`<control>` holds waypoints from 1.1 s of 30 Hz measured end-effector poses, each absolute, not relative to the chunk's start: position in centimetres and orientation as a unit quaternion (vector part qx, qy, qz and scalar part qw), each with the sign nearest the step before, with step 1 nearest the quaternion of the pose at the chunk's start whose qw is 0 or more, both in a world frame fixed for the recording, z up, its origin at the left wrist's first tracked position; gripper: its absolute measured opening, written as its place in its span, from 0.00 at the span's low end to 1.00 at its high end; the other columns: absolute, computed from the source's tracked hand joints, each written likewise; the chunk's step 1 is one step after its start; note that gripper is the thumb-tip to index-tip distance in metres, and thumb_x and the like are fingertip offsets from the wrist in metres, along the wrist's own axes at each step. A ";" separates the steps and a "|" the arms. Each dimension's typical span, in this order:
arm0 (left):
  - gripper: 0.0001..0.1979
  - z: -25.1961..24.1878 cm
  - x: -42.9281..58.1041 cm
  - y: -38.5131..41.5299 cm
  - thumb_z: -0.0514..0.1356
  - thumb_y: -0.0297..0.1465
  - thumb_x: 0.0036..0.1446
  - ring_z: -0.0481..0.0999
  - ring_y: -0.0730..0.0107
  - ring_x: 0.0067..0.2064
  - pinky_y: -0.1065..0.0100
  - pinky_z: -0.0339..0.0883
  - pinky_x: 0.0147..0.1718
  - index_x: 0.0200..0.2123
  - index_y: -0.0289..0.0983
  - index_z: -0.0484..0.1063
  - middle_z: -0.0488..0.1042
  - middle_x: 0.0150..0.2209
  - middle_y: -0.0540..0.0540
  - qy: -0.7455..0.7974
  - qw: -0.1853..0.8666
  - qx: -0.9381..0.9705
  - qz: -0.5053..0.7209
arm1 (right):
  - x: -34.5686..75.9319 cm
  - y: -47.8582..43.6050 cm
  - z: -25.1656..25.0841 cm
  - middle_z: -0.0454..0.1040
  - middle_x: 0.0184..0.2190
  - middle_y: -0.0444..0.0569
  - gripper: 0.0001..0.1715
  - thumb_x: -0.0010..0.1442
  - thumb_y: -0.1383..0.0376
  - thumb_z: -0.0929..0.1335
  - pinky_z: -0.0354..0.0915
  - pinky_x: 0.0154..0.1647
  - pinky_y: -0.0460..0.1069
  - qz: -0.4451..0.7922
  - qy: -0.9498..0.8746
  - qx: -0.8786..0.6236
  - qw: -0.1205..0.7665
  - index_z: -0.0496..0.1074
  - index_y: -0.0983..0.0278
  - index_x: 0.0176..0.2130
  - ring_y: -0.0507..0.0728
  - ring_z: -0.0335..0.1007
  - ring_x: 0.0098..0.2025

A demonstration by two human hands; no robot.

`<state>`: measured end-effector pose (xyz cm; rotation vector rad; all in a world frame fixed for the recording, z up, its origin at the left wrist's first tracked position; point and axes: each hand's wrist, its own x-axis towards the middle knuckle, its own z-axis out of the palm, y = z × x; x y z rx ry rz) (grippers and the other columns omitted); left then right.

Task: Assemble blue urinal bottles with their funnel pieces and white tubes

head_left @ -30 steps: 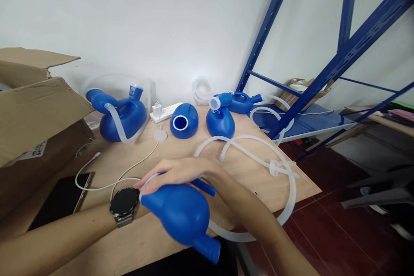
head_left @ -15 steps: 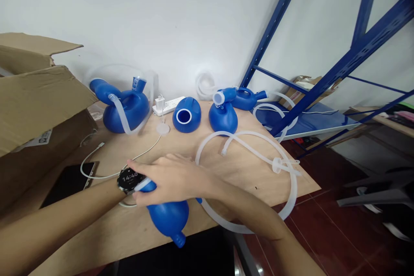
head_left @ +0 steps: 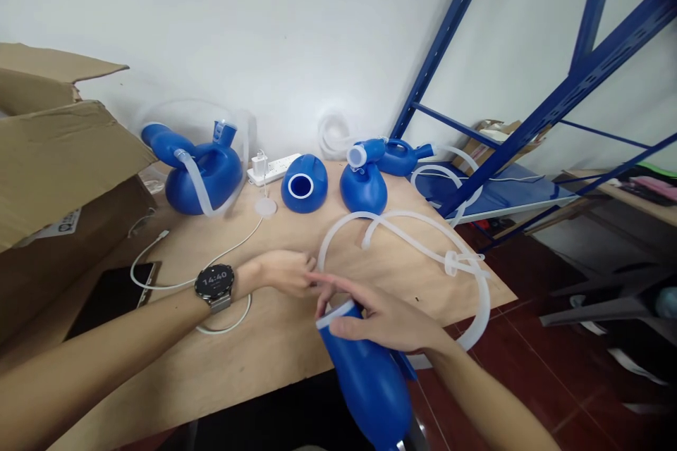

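Note:
My right hand is wrapped round the upper end of a blue plastic urinal funnel, which has a white rim. The funnel slants over the table's front edge, its rim facing up and left. Beside its body a flat blue flap shows. My left hand, with its fingers curled, lies just left of my right fingertips; what it grips, if anything, is hidden. A clear hose loops on the table behind both hands. Behind it stand a blue urinal bottle with an open mouth and one with a funnel attached.
At the left are a cardboard box, a black tablet-like slab and a white cable. Another hosed blue urinal and a power strip stand near the wall. A blue metal rack rises at the right.
The funnel has moved right and turned, so its white rim faces up instead of its spout showing in front. My hands have uncrossed; the left is drawn out from under the right.

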<state>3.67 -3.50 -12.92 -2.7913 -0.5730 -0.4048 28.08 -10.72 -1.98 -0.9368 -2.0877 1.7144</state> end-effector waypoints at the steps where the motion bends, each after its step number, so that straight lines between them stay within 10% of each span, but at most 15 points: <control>1: 0.07 -12.6 3.7 -3.0 0.63 0.31 0.67 0.76 0.69 0.32 0.67 0.71 0.31 0.47 0.41 0.77 0.77 0.33 0.48 -0.158 0.133 -0.971 -0.122 | 28.7 -10.9 -3.0 0.79 0.52 0.47 0.36 0.65 0.47 0.74 0.70 0.54 0.54 0.612 -0.684 -0.352 0.183 0.71 0.50 0.68 0.60 0.76 0.52; 7: 0.12 -10.4 1.0 -1.0 0.56 0.28 0.67 0.79 0.61 0.36 0.62 0.68 0.33 0.49 0.39 0.76 0.80 0.36 0.40 -0.246 0.082 -0.964 -0.057 | 28.3 -7.8 -7.3 0.76 0.41 0.47 0.36 0.57 0.40 0.76 0.68 0.32 0.47 0.643 -0.465 -0.452 0.407 0.78 0.56 0.56 0.55 0.72 0.37; 15: 0.30 -10.1 -3.0 2.4 0.51 0.39 0.67 0.70 0.32 0.64 0.43 0.69 0.53 0.66 0.29 0.66 0.68 0.65 0.22 -0.650 0.039 -0.755 -0.074 | 22.9 -2.0 -7.9 0.78 0.41 0.45 0.33 0.49 0.50 0.81 0.69 0.36 0.47 0.662 -0.431 -0.409 0.457 0.77 0.56 0.52 0.56 0.75 0.41; 25: 0.33 -9.6 -4.6 0.6 0.57 0.45 0.63 0.75 0.39 0.61 0.45 0.67 0.59 0.67 0.34 0.67 0.75 0.61 0.30 -0.693 -0.036 -0.688 -0.211 | 22.4 -0.3 -8.1 0.76 0.40 0.44 0.41 0.46 0.46 0.81 0.65 0.29 0.45 0.683 -0.379 -0.406 0.475 0.74 0.56 0.55 0.52 0.72 0.34; 33: 0.30 -8.7 -2.0 -3.5 0.61 0.49 0.63 0.81 0.57 0.44 0.58 0.75 0.43 0.61 0.38 0.73 0.81 0.49 0.40 -0.544 -0.307 -0.530 -0.573 | 21.8 0.7 -7.1 0.82 0.45 0.48 0.35 0.40 0.52 0.84 0.73 0.54 0.56 0.613 -0.532 -0.344 0.472 0.79 0.60 0.47 0.61 0.78 0.50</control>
